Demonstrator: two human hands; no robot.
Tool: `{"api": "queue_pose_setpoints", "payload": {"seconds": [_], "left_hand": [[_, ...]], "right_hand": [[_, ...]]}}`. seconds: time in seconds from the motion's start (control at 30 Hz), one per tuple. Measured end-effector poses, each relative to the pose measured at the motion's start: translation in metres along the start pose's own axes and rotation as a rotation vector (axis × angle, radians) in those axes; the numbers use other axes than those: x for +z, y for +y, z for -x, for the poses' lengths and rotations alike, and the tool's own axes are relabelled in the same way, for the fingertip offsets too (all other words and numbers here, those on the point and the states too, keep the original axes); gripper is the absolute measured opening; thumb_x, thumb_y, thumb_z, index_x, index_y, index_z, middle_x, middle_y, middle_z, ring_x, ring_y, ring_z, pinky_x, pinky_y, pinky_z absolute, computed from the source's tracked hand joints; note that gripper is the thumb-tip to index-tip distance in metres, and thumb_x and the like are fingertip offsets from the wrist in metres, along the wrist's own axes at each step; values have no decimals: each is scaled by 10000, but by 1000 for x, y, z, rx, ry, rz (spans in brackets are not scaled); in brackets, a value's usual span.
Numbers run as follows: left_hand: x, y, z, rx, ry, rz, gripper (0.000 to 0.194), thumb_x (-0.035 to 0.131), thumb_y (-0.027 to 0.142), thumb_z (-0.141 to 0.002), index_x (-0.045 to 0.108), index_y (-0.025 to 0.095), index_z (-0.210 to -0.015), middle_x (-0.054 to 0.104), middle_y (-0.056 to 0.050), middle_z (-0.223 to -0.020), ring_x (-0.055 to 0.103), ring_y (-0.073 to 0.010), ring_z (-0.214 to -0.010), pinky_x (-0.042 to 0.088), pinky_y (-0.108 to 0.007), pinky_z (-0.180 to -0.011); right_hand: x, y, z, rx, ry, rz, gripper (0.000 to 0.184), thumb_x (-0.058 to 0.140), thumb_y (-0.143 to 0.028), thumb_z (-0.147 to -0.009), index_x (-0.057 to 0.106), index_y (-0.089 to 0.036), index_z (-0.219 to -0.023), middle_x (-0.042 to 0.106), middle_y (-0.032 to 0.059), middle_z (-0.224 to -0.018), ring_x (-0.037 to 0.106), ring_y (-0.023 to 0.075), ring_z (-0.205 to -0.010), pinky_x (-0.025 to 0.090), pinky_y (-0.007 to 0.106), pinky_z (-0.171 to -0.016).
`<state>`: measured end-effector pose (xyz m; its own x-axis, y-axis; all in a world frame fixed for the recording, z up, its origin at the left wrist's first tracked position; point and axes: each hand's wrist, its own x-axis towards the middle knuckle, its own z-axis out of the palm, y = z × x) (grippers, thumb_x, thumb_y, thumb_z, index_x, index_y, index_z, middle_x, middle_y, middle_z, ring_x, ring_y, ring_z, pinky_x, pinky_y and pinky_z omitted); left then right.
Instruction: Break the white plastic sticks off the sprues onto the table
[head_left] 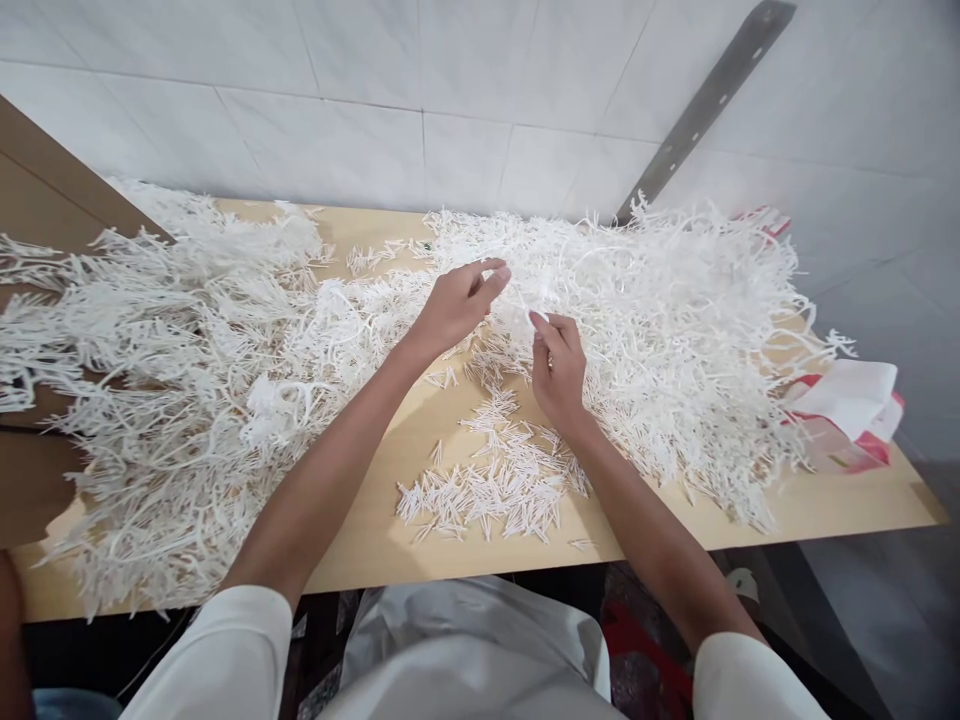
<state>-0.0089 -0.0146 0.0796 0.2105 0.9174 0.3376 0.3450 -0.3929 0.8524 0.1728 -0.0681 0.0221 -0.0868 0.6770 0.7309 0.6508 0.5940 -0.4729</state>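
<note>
My left hand (459, 303) is over the middle of the table, thumb and forefinger pinched together; what they hold, if anything, blends into the white behind. A little lower and to the right, my right hand (559, 368) has its fingers closed on a thin white strand piece that shows at the fingertips. Behind both hands lies a large heap of white, branching plastic-looking strands (675, 330). Below them, a pile of short white sticks (495, 490) is scattered on the wooden tabletop (367, 555).
Another heap of white strands (172, 350) covers the table's left part, beside a cardboard box (60, 190). A red and white plastic bag (847, 410) sits at the right end. A tiled wall (360, 140) with a metal strip (705, 100) rises behind.
</note>
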Motion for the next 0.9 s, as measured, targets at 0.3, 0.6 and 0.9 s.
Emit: {"api": "queue_pose_setpoints", "payload": {"seconds": [0.3,0.6,0.9], "left_hand": [[4,4,2,-58,-46,352,506,723,220,-807,494,246,-1257,653,-62,-1069,625,-119,-823,539,-272,-744],[6,10,3,21,28,421,415,643,106,-819,462,240,-1168,635,-30,-1021,666,-130,-904,560,-307,-814],[1,-4,-3,-30,123,376,264,612,291,-907,455,241,-1113,553,-24,-958,633,-128,-895,518,-257,-710]], "right_hand": [[-3,-7,3,-219,-198,134,367,507,-203,-929,560,-308,-1277,544,104,-1339,565,246,-1107,505,495,-944],[-2,-7,3,-150,-335,188,375,456,-352,-974,543,-279,-1332,585,106,-1323,538,268,-1225,456,523,-1027],[3,-1,6,81,-181,-43,339,484,-459,-953,553,-274,-1229,639,95,-1217,581,244,-1190,501,490,-1001]]}}
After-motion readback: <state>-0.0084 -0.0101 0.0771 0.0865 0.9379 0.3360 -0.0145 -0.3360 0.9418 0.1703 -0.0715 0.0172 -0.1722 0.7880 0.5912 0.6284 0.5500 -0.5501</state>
